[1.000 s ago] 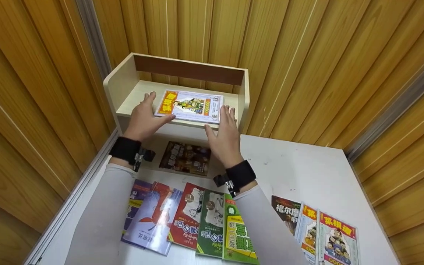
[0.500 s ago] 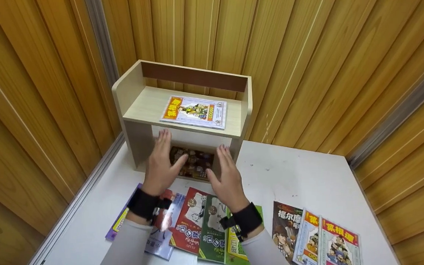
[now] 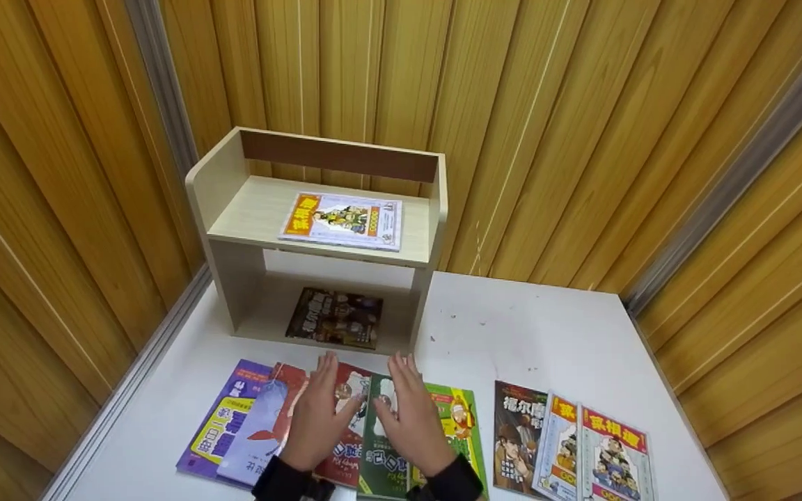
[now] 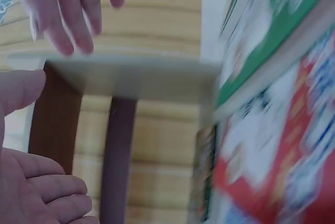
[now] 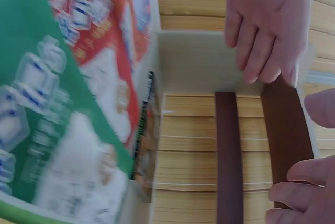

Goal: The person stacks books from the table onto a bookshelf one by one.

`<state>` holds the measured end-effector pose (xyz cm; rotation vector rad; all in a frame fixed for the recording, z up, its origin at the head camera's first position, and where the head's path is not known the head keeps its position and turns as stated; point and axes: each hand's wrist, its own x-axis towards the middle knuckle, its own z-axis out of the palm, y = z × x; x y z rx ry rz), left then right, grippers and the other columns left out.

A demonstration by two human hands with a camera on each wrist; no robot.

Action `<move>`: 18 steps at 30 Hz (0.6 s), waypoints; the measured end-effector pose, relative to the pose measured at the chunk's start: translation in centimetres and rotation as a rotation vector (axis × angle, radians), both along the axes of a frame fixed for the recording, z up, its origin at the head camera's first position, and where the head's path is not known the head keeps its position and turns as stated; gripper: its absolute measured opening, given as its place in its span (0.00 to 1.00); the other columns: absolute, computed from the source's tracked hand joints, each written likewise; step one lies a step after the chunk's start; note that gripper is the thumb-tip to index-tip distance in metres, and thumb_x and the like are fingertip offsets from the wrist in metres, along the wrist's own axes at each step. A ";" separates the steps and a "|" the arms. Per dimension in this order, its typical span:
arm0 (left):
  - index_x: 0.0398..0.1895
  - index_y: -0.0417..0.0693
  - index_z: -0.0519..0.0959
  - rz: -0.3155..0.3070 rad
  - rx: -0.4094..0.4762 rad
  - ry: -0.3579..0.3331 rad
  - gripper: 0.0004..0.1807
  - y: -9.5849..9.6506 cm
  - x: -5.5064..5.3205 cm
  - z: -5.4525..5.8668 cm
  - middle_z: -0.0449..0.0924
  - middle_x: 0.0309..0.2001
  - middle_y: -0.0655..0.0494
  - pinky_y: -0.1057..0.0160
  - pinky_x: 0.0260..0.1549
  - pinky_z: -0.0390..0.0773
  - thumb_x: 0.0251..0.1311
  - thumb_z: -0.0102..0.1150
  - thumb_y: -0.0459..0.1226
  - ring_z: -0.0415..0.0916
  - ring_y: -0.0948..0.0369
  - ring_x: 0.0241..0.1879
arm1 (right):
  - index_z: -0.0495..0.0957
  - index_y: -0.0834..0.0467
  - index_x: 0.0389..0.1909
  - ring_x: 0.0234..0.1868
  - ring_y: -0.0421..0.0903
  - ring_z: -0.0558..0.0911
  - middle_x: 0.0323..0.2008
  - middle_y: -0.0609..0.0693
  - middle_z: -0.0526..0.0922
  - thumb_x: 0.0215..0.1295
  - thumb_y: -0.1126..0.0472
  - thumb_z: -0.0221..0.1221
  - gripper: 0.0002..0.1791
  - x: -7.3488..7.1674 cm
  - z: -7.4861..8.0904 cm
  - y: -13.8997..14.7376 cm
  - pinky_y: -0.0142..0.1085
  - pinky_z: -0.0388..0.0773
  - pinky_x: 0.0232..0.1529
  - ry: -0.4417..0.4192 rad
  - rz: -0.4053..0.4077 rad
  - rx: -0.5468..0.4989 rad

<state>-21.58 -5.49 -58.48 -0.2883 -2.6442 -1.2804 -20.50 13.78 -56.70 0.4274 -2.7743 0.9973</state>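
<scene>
My left hand (image 3: 319, 423) hovers above the red book (image 3: 349, 445), fingers straight and holding nothing. Beside it my right hand (image 3: 409, 426), likewise straight-fingered and holding nothing, is over the green book (image 3: 380, 473). Both wrist views show the palms facing each other with a gap between. A white comic book with a yellow-and-red title (image 3: 344, 220) lies flat on the upper shelf of the small bookshelf (image 3: 221, 209). On its lower shelf a dark brown book (image 3: 337, 317) lies face up.
Left of the hands overlap a purple book (image 3: 216, 431) and a lilac-and-red book (image 3: 262, 424). To the right are a yellow-green book (image 3: 460, 417), a dark book (image 3: 518, 438) and two white comic books (image 3: 613, 452). Wood-panelled walls (image 3: 512, 139) enclose the white table (image 3: 547, 327).
Both hands have come away from the comic book on the upper shelf and moved down and back toward the row of books. The comic book stays on the shelf.
</scene>
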 end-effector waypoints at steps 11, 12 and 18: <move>0.80 0.33 0.62 -0.156 -0.057 -0.101 0.46 6.3 2.1 -2.9 0.62 0.80 0.34 0.34 0.75 0.64 0.61 0.73 0.33 0.60 0.38 0.80 | 0.69 0.71 0.74 0.80 0.73 0.62 0.75 0.72 0.69 0.64 0.63 0.70 0.39 3.8 -3.4 5.3 0.68 0.61 0.77 -0.179 -0.179 0.083; 0.80 0.34 0.62 -0.173 -0.068 -0.111 0.46 6.9 2.1 -3.1 0.62 0.80 0.34 0.35 0.75 0.64 0.61 0.73 0.33 0.60 0.39 0.81 | 0.70 0.70 0.73 0.79 0.73 0.62 0.75 0.71 0.69 0.63 0.63 0.71 0.39 4.0 -3.7 6.0 0.68 0.62 0.77 -0.184 -0.208 0.090; 0.81 0.36 0.63 -0.292 -0.122 -0.155 0.45 10.7 2.0 -3.2 0.60 0.82 0.39 0.38 0.79 0.60 0.61 0.72 0.31 0.58 0.43 0.82 | 0.71 0.68 0.73 0.79 0.75 0.61 0.74 0.72 0.69 0.63 0.61 0.72 0.40 5.1 -4.5 10.7 0.71 0.63 0.75 -0.254 -0.399 0.100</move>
